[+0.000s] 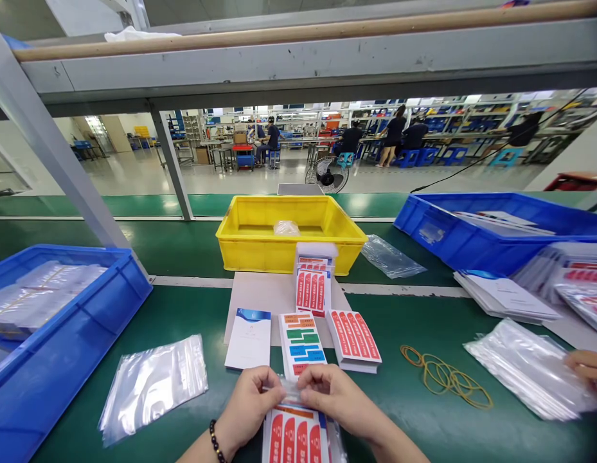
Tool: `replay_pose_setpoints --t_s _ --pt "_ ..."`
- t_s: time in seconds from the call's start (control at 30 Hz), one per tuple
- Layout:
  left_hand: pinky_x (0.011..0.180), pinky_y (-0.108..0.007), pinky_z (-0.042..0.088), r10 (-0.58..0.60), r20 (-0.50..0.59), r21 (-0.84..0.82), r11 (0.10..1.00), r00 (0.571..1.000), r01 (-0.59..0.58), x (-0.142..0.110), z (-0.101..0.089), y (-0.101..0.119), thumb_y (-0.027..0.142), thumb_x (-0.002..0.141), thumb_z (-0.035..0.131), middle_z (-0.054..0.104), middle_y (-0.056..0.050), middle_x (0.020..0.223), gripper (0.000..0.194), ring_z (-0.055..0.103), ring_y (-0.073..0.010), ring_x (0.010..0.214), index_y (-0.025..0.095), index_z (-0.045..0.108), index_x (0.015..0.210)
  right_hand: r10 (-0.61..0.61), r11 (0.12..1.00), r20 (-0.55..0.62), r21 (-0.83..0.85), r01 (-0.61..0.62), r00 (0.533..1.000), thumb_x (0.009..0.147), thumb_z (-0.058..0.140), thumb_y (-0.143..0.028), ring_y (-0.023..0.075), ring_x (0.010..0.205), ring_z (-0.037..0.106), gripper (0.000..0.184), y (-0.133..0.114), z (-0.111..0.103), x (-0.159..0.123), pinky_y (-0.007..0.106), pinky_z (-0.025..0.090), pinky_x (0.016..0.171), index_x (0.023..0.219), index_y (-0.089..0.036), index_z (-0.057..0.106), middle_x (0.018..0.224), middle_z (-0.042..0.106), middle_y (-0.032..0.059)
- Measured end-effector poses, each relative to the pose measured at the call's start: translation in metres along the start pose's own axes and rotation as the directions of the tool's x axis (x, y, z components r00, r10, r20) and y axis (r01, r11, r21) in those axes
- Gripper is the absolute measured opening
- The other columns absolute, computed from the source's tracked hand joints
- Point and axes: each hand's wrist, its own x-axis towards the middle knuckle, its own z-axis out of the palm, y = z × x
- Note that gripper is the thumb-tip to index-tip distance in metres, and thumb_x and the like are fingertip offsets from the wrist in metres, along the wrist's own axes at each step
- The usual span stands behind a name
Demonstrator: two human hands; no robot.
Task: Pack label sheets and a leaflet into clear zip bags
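My left hand [250, 408] and my right hand [339, 399] both pinch the top edge of a clear plastic bag [292, 391], fingers closed. Inside the bag, red-and-white printed cards [298, 440] show through; its lower part runs out of view. Just beyond my fingers lies a sheet of coloured labels [304, 344]. To its left is a white booklet with a blue top [249, 341], and to its right a stack of red-striped cards [355, 337]. Behind them, more bagged red cards [313, 286] lean near the yellow bin [291, 247].
A pile of clear bags [156, 382] lies left, beside a blue bin [86, 334] of packed bags. Rubber bands [445, 376] lie right. Another person's hand [590, 370] touches more clear bags [529, 370]. A second blue bin [472, 247] stands back right. A shelf beam [298, 58] crosses overhead.
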Motion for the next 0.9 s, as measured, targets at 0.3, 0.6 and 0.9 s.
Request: replay_pose_setpoints --t_s 0.3,0.6,0.9 --pt "0.058 -0.023 0.035 -0.002 0.048 -0.048 0.999 0.999 0.004 -0.002 0.005 -0.002 0.032 0.058 0.069 0.055 0.000 0.057 0.023 0.046 -0.0111 0.057 0.013 0.056 0.055 -0.031 0.986 -0.049 -0.166 0.022 0.998 0.068 0.053 -0.026 0.0108 0.054 0.042 0.014 0.004 0.015 0.000 0.022 0.032 0.052 0.058 -0.017 0.050 0.056 0.048 -0.0033" --pt "0.065 -0.025 0.040 0.237 0.075 0.292 0.923 0.969 -0.248 -0.002 0.001 -0.001 0.025 0.065 0.064 0.062 -0.003 0.071 0.012 0.053 -0.0152 0.068 0.014 0.064 0.070 -0.092 0.894 -0.017 -0.441 0.075 0.996 0.075 0.048 -0.022 0.0131 0.059 0.048 0.019 0.002 0.010 -0.004 0.023 0.035 0.055 0.057 -0.017 0.050 0.059 0.053 -0.0016" --pt "0.057 -0.025 0.034 0.329 -0.187 0.773 0.631 0.926 -0.068 -0.045 -0.062 0.045 0.034 0.086 0.031 0.053 0.000 0.062 0.030 0.049 -0.0147 0.059 0.020 0.048 0.066 -0.511 0.656 -0.168 -0.710 0.256 0.843 0.084 0.042 -0.023 0.0191 0.072 0.053 0.014 0.012 -0.004 -0.002 0.031 0.043 0.064 0.073 -0.021 0.051 0.075 0.056 0.0032"
